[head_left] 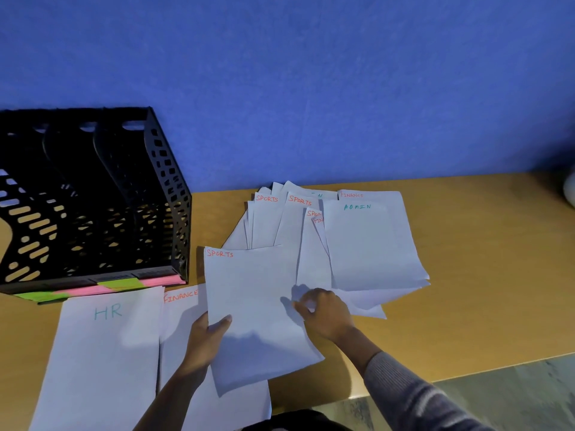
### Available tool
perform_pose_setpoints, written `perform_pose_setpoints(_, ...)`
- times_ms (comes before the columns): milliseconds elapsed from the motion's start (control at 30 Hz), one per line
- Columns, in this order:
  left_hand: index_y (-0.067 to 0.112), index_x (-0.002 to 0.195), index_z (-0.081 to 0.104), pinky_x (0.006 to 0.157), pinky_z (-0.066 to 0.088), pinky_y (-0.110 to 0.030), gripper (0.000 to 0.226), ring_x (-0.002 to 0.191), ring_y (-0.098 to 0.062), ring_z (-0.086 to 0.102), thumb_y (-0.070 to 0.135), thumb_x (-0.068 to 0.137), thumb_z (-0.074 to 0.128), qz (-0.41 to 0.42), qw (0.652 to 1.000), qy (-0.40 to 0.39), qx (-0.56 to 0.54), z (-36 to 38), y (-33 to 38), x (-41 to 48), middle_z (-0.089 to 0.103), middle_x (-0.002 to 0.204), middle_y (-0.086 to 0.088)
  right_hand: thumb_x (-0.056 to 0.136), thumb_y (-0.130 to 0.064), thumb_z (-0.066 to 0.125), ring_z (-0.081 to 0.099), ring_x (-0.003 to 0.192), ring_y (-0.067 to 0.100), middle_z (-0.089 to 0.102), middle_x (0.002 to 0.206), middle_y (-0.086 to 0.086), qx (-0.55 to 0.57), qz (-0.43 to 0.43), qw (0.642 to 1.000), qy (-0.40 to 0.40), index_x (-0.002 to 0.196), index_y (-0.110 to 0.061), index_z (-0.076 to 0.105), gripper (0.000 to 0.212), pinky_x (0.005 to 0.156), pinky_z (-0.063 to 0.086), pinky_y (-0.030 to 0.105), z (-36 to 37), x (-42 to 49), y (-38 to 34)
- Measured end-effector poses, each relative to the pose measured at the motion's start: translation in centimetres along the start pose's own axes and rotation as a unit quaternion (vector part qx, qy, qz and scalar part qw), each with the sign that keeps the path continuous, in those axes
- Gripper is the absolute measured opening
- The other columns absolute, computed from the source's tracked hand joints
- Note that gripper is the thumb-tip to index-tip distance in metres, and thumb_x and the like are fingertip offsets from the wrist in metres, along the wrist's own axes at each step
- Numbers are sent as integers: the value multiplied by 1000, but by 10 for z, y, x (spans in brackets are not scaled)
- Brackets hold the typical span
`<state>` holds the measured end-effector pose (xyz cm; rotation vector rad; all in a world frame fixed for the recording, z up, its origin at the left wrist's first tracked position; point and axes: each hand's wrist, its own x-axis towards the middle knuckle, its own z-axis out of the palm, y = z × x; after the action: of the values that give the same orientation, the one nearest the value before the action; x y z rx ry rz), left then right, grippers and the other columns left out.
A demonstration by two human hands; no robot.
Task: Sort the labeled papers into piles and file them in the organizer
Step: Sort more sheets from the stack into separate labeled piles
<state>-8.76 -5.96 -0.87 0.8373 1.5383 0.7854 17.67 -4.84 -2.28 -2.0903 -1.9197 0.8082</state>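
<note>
The wooden desk carries a black organizer at far left and fanned labelled papers in the middle. Nearer lie the HR sheet and FINANCE sheet. Over them is the SPORTS sheet: the left grip clasps its left edge and the right grip pinches its right.

To my right the bench lies bare from the fanned pile of papers out to its edge, open for a reach. On my left the black organizer stands tall and blocks that corner; only a narrow bare strip separates it from the pile. The HR sheet and FINANCE sheet lie flat before it. The SPORTS sheet, gripped by my left hand and right hand, spans the middle.
</note>
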Motion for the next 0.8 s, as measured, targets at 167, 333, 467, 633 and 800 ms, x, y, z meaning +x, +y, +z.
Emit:
perform_pose_setpoints(167,24,123,52,93,49,-48,34,105,-24,59,13,92,60,-12,1000,-6,8,0,1,0,62,115,-1,86,-62,52,55,124,25,51,144,1,-16,42,998,-41,145,-23,38,72,98,48,35,4,0,7)
perform_pose_setpoints(333,22,125,53,92,49,-46,33,106,-27,60,15,94,58,-31,999,-8,14,-1,2,0,62,117,-4,86,-67,50,37,140,28,28,158,2,-30,70,995,-61,152,-16,20,89,111,38,41,10,2,9)
perform_pose_setpoints(467,20,127,52,90,50,-46,33,105,-26,60,17,94,58,-42,999,-12,21,-2,2,0,62,117,-5,89,-61,48,23,146,31,12,162,5,-53,103,991,-74,154,-12,11,90,113,33,48,16,4,6)
perform_pose_setpoints(633,20,126,52,85,52,-42,34,103,-24,60,18,93,59,-44,999,-17,24,-2,2,0,62,117,-4,96,-52,41,12,149,34,1,164,8,-78,132,985,-75,154,-11,3,81,114,30,52,25,5,-2)
perform_pose_setpoints(800,19,126,51,85,51,-40,34,104,-24,60,17,93,59,-43,998,-11,33,-3,2,0,61,119,-6,98,-19,47,45,129,35,33,151,10,-53,84,994,-39,150,-13,19,60,103,47,43,24,5,-3)
